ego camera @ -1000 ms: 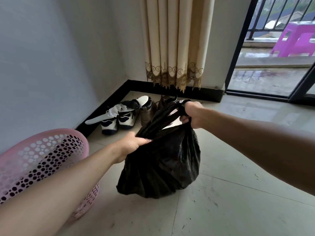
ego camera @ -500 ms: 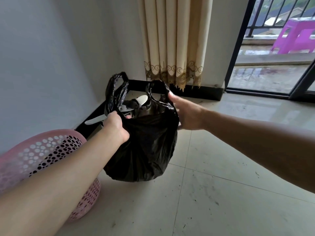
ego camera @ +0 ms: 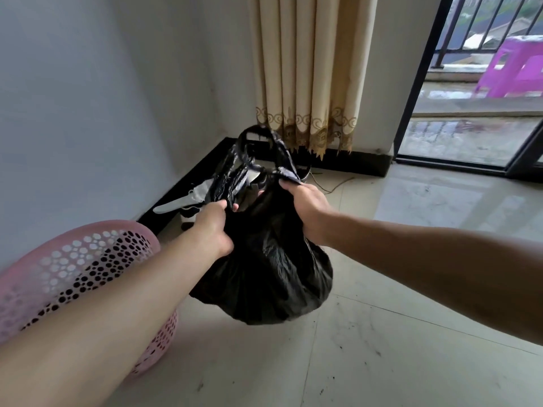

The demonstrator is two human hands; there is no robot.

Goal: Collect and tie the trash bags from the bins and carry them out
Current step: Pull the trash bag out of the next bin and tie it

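Note:
A full black trash bag (ego camera: 264, 274) hangs just above the tiled floor in the middle of the head view. My left hand (ego camera: 213, 227) grips the bag's left handle strap near its base. My right hand (ego camera: 305, 207) pinches the right strap. The two straps (ego camera: 258, 151) rise above my hands and cross into a loose loop. A pink perforated bin (ego camera: 73, 274) stands at the lower left, partly behind my left forearm; I cannot see whether anything is in it.
Shoes (ego camera: 188, 207) lie against the black skirting in the corner, mostly hidden by the bag. A beige curtain (ego camera: 308, 74) hangs behind. A glass door (ego camera: 470, 136) at the right gives onto a wet balcony with a purple stool (ego camera: 511, 69). A thin cord (ego camera: 332, 185) lies on the floor.
The two handle loops stood apart half a second ago with my right hand flat against the bag; now both hands grip the straps, which cross above them. The bag has shifted right.

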